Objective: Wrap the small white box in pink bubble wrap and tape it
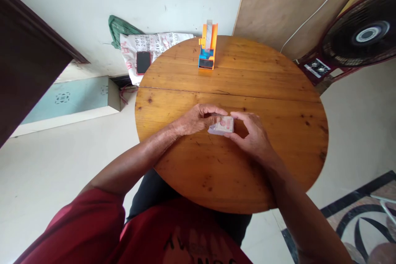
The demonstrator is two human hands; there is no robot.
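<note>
On the round wooden table, between my hands, is a small pale box with reddish print and a loose, clear or lilac flap at its left end. My left hand pinches that left end, its thumb lying over the top and its index finger along the far edge. From the other side, my right hand grips the box's right end between thumb and index finger, at the near and far corners. What the box contains cannot be seen.
An orange and blue tape dispenser stands at the back of the table. Behind the table's left edge lie a printed white sack, a dark phone-like object and a green bag. A fan stands at right.
</note>
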